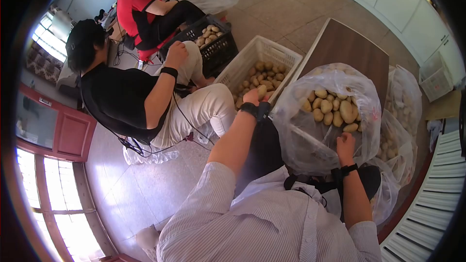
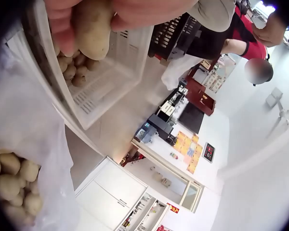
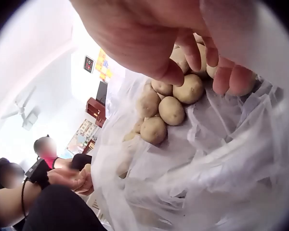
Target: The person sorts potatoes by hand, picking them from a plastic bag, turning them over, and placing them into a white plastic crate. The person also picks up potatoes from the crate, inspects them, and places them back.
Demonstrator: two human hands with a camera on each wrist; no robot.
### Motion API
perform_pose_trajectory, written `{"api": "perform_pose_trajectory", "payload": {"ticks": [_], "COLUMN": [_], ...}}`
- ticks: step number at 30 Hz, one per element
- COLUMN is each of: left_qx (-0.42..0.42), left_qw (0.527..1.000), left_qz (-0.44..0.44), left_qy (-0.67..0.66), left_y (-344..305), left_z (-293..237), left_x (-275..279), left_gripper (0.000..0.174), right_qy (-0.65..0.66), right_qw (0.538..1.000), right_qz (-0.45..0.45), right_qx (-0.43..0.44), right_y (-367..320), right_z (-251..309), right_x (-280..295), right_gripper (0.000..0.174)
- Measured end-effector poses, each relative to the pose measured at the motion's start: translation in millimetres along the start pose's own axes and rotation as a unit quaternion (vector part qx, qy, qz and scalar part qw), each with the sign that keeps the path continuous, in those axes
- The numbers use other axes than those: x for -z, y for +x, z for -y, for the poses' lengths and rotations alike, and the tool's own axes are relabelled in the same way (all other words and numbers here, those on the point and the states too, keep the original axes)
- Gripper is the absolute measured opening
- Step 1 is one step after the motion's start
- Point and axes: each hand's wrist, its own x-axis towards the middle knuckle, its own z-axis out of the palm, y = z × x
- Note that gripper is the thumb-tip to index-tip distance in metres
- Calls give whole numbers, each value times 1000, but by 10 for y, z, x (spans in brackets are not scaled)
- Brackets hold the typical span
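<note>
The left hand (image 1: 252, 98) grips a potato (image 1: 262, 90) above the near end of a white crate (image 1: 277, 48) with potatoes in it. In the left wrist view, fingers and thumb hold this potato (image 2: 92, 29) from both sides. A clear plastic bag (image 1: 296, 143) with potatoes (image 1: 328, 118) stands open at the right. Inside its mouth is the right hand (image 1: 345, 146), just short of the potatoes. The right wrist view has this hand (image 3: 149, 33) over the potatoes (image 3: 172, 111), fingers loosely bent, with nothing seen held; whether a fingertip touches one, I cannot tell.
Beyond the white crate stands a black crate (image 1: 221, 51) of potatoes. A seated person in black (image 1: 121, 92) is at the left, another in red farther back. A brown-topped table (image 1: 340, 43) lies behind the bag; more filled bags (image 1: 403, 102) line the right.
</note>
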Motion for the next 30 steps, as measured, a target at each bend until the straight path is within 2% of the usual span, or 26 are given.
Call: {"api": "perform_pose_trajectory", "payload": {"ticks": [2,3,5,7,9,10,11,12,13,15,17,18,19,20,21,22,24,25,27,30], "left_qx": [-5,-7,32,51,35,47,25,-32,-45,-38,64,62,220,352,441,441,474,474,454,407], "left_qw": [991,991,970,968,982,962,966,960,967,958,958,959,957,838,617,618,598,599,637,661], "left_qz": [84,87,182,179,114,196,166,176,178,188,201,202,148,75,-8,-8,-40,-40,-20,-24], "left_qy": [106,104,156,166,148,186,199,216,175,211,192,191,-117,-410,-651,-651,-645,-645,-622,-630], "left_y": [126,207,359,226,86,245,267,239,151,209,204,191,182,178,183,218,306,310,309,191], "left_z": [80,152,490,354,316,475,619,552,278,121,28,-32,-82,-127,-159,-133,-51,-72,-124,-410], "left_x": [-8,-24,-273,-125,-31,-177,-229,-181,37,71,117,107,84,68,75,36,-88,-72,-58,43], "left_gripper": [30,30,24,20,50,22,52,55,60,57,37,37,29,31,41,41,20,20,17,16], "right_qy": [-12,-23,-46,-67,-76,-83,-85,-86,-95,-82,-89,-93,-94,-96,-98,-97,-92,-92,-99,-88], "right_qw": [1000,998,997,994,993,993,994,994,994,996,996,995,995,994,994,994,993,993,988,989], "right_qz": [-19,-38,-38,-38,-38,-36,-35,-35,-44,-9,-12,-8,-9,-4,0,0,15,15,48,52], "right_qx": [22,44,49,75,82,71,58,49,36,-24,-29,-31,-32,-44,-56,-57,-78,-79,-109,-105], "right_y": [12,19,35,29,21,11,5,-17,-55,-64,-65,-72,-78,-80,-85,-92,-99,-95,-81,-61], "right_z": [-55,-98,-146,-222,-234,-212,-205,-192,-156,-30,-64,-84,-89,-88,-83,-69,-42,-54,-73,-114], "right_x": [-3,-15,-54,-70,-63,-63,-67,-52,-11,59,54,50,59,61,61,72,95,89,75,45], "right_gripper": [37,40,41,44,46,46,46,46,46,45,45,45,45,46,47,47,49,49,50,51]}}
